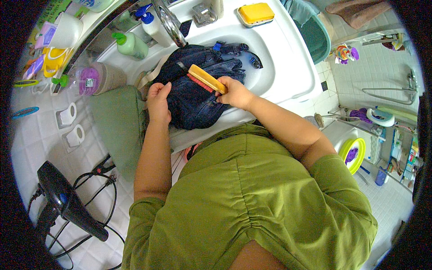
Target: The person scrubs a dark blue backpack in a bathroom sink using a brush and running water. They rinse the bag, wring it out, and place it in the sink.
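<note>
Over the sink (pixel 288 67), right hand (pixel 234 92) clamped on a wooden brush (pixel 206 78), left hand (pixel 158 101) gripping dark jeans (pixel 195 90).

White sink (pixel 288 58) holds dark garment (pixel 193 96), yellow sponge (pixel 255 12).

garment (pixel 193 90) in sink (pixel 288 67), brush (pixel 206 78) on top
</note>
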